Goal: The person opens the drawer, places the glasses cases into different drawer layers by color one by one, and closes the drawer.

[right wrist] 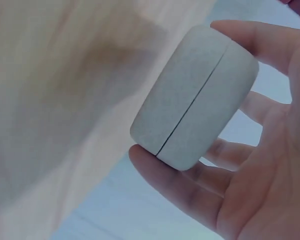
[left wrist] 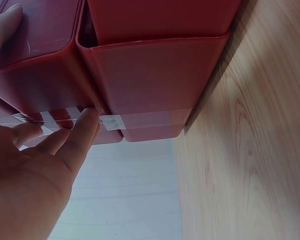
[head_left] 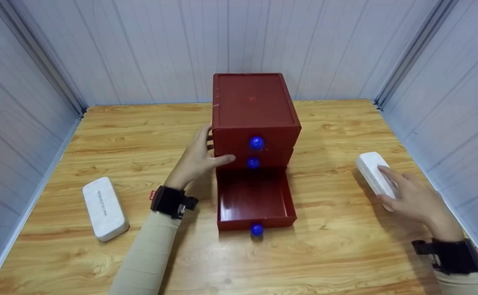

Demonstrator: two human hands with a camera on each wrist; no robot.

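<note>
A dark red drawer cabinet (head_left: 255, 102) with blue ball knobs stands mid-table, its bottom drawer (head_left: 255, 200) pulled out and bare inside. My left hand (head_left: 200, 157) rests against the cabinet's left side, thumb across the front beside the middle knob (head_left: 253, 163). In the left wrist view, its fingers (left wrist: 80, 135) lie fairly straight along the side near clear tape. Over at the right, my right hand (head_left: 415, 200) grips a white glasses case (head_left: 376, 174). The right wrist view shows thumb and fingers at opposite edges of the case (right wrist: 195, 100), whose seam is closed.
Another white case (head_left: 105, 209), with grey lettering on top, lies on the table left of my left forearm. Pale panelled walls (head_left: 140, 49) enclose the wooden table (head_left: 325, 262) at the back and both sides. The pulled-out drawer juts toward me between my arms.
</note>
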